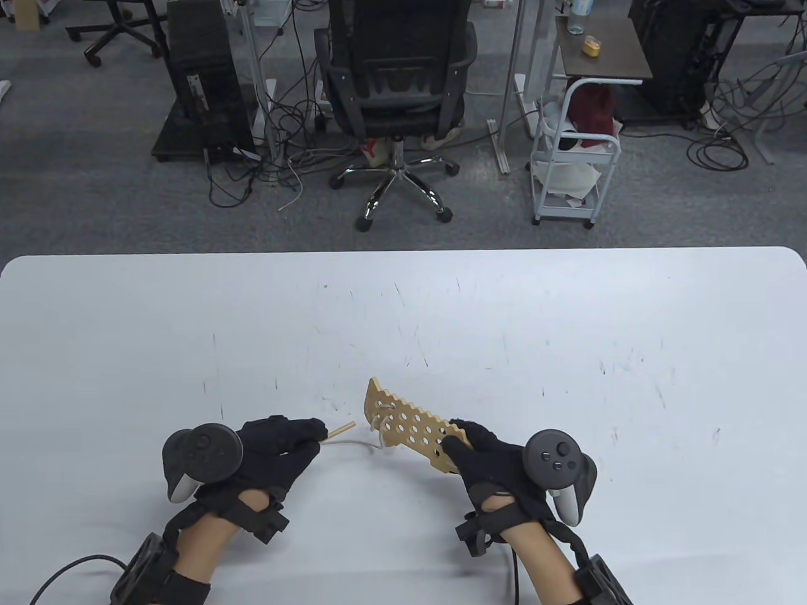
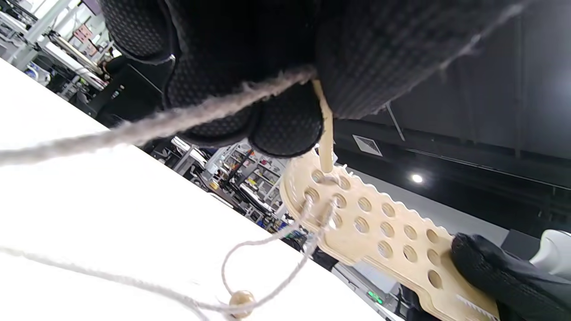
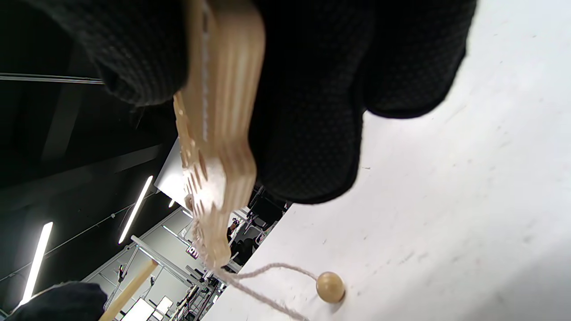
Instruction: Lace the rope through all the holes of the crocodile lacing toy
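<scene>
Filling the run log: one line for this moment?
left hand: pinches needle | right hand: holds board | few holes laced

Pale tan crocodile board point(image 1: 410, 428), off-white rope point(image 1: 353, 444), black-gloved hands.

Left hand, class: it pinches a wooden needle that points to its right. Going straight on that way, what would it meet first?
Probably the crocodile lacing toy, held up by the right hand. The left hand aims the wooden needle at the toy's holed end; the left wrist view shows its tip at a hole, though depth is unclear.
</scene>
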Available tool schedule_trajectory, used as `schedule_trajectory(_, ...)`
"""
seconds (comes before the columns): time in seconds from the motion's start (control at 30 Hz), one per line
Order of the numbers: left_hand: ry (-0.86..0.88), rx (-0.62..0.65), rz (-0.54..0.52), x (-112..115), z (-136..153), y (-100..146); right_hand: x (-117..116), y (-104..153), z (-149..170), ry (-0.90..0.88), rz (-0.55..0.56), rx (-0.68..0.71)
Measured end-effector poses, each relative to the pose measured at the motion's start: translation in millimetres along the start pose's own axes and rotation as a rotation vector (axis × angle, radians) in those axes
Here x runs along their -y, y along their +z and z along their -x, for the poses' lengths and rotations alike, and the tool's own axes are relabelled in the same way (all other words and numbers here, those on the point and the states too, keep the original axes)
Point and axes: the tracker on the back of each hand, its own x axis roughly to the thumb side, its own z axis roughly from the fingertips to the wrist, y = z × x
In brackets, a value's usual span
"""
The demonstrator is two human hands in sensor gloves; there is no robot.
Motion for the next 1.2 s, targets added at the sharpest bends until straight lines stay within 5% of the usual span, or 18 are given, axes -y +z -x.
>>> schedule_trajectory(0.53,-0.009,0.03,0.092,20,-13,-3,-12,8,-16,0.006,-0.07,0.059)
schedule_trajectory(0.8,-0.042,0.049,0.007,20,-14,-1,-17,10,-19,-0.025,-0.11,0.078)
schedule_trajectory(0.93,-0.323,0.043,-0.089,18,-20,3,-20,10,-16,-0.047,-0.133,0.052)
schedule_trajectory(1.2,-0.215,-0.015,-0.059,25,-12,2,-24,10,-15,-0.126,-0.172,0.038)
